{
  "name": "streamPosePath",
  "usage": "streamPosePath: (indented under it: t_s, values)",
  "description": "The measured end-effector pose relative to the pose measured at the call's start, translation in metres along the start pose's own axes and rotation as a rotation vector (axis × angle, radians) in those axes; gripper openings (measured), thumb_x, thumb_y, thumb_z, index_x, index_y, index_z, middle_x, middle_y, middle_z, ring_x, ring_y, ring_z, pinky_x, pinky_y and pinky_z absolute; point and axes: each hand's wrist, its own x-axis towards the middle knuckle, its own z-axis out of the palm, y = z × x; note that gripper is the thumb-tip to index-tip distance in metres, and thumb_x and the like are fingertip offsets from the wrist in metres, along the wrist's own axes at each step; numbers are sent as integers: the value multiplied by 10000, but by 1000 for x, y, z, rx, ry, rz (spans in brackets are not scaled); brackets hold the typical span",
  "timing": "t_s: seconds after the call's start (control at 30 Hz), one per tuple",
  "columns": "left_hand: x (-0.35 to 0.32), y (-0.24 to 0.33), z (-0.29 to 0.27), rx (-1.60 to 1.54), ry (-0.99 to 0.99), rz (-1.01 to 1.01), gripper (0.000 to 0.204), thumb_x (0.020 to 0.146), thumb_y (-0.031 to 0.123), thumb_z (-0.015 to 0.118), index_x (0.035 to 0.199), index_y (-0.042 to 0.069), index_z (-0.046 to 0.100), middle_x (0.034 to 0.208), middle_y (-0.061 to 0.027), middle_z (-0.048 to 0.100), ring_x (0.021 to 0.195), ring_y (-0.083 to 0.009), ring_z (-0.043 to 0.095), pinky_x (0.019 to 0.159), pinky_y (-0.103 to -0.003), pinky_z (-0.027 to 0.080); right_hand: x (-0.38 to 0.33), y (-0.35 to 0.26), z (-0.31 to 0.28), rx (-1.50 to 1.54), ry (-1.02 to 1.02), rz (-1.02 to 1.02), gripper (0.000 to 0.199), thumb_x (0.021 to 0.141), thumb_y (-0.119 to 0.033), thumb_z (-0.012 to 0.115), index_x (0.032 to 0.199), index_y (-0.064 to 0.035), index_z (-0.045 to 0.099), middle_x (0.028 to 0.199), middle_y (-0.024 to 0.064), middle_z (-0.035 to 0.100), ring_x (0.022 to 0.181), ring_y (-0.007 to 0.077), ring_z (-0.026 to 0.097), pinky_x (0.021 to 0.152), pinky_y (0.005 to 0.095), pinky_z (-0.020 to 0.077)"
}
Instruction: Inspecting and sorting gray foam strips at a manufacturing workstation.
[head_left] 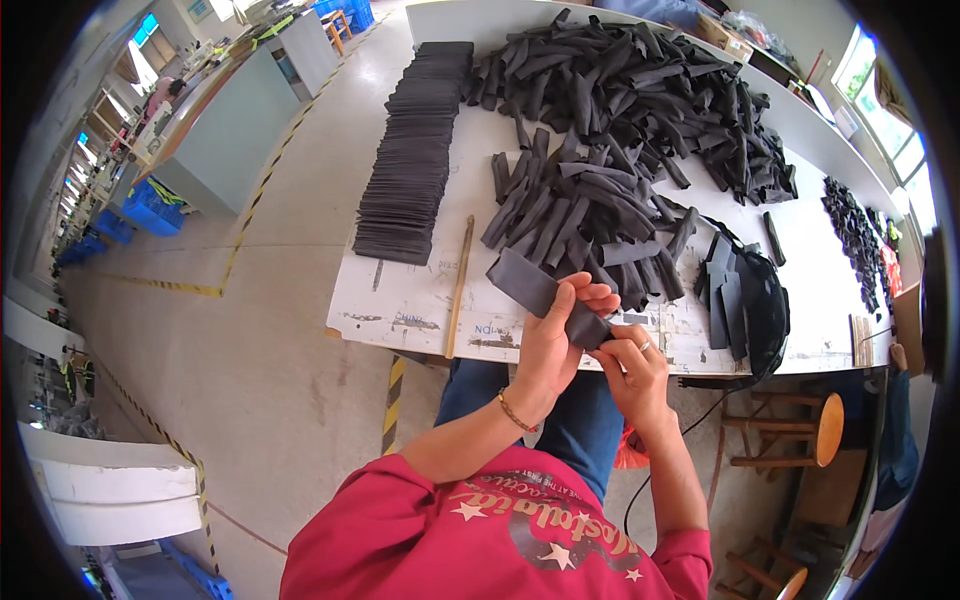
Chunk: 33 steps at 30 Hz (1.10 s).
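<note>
Between thumb and fingers of the left hand, a dark strip is held, its near end pinched by the right hand — at the near edge of the white table. Loose pieces are heaped at its middle and far side, a stack along its left.

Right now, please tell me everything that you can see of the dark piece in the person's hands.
The dark piece is a long, nearly black strip, matte and cloth-like, with a straight-cut far end. It slants over the white table, far end toward the picture's upper left. The left hand holds it mid-length, thumb on top; the right hand pinches its near end. Fingers hide any fold there.
</note>
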Motion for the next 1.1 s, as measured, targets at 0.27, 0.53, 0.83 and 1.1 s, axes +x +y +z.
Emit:
streamPosePath:
  t_s: [0.27,0.53,0.83,1.1]
  values:
    - [-4,-6,1,-20,8,-11,315,999,283,544,1166,18,581,1093,-134,666,1052,-289,643,968,-409,499,-3,5,2,57,10,45,183,736,33,757,824,-8,601,884,120,616,738,282,620,639,340,500]
    - [-2,-7,-1,-13,-3,16,306,1000,273,543,1161,17,586,1092,-138,668,1052,-288,647,949,-403,512,3,7,5,74,3,22,194,715,42,757,831,-7,609,901,120,622,736,284,619,609,354,506]
    - [0,-8,-3,22,-11,21,282,1017,241,520,1152,2,586,1073,-151,669,1049,-292,649,929,-397,517,4,13,6,103,-3,29,199,716,50,756,845,-7,617,901,112,622,744,273,620,618,337,503]
    - [5,-9,-5,32,-34,57,289,1018,244,516,1163,3,583,1085,-157,669,1054,-300,648,939,-404,516,6,13,7,114,-32,97,151,758,35,736,849,-9,624,912,119,640,744,262,626,647,331,495]
